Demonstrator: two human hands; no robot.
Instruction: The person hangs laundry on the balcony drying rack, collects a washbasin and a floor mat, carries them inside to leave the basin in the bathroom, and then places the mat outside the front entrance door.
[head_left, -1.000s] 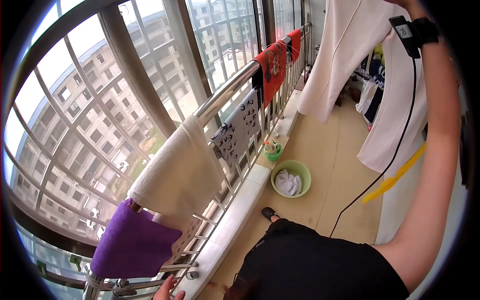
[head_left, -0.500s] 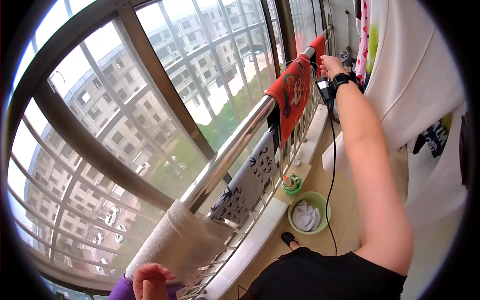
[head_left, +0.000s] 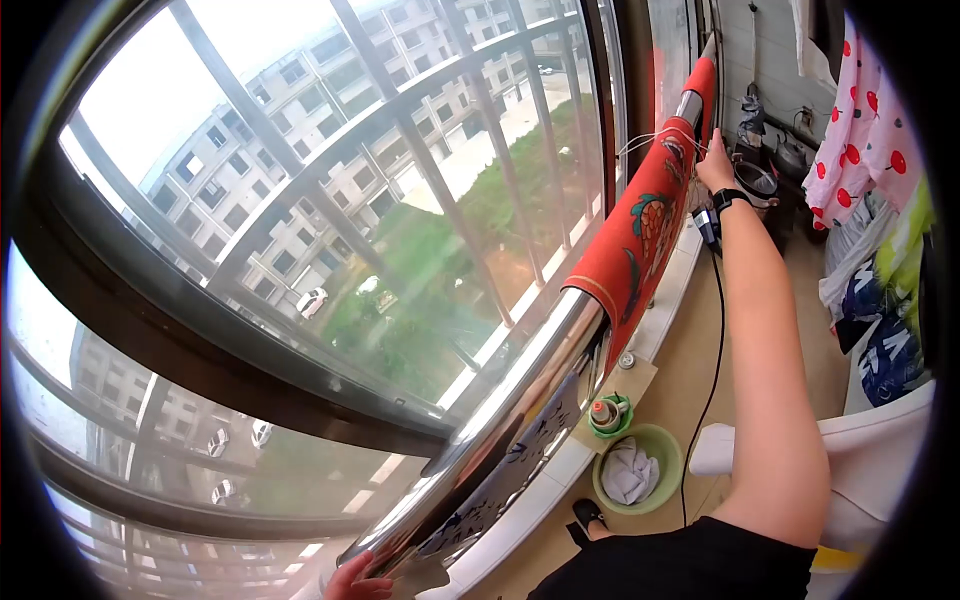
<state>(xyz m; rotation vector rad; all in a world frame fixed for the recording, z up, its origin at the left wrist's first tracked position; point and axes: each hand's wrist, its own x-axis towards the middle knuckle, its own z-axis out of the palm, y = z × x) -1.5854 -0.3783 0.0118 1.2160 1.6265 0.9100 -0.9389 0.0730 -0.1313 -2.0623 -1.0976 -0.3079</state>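
My right hand (head_left: 714,168), with a black band on its wrist, is stretched out to the far part of the railing. Its fingers are closed at the edge of the red patterned cloth (head_left: 640,225), beside a thin white wire (head_left: 655,138); what they grip is too small to tell. The cloth hangs over the metal rail (head_left: 500,400). At the bottom edge my left hand (head_left: 358,580) rests by the near end of the rail, its fingers apart, partly cut off by the frame. A grey cloth with dark marks (head_left: 510,470) hangs lower on the railing.
A green basin (head_left: 665,470) with white cloth (head_left: 630,472) stands on the floor beside a small green container (head_left: 610,413). Barred windows line the left. Clothes, one with red dots (head_left: 855,140), hang at the right. A black cable (head_left: 718,350) runs down from my right wrist.
My right hand has come down from the hanging pale garment to the red cloth and closed its fingers. The view has turned and moved nearer the railing; the purple cloth has left view.
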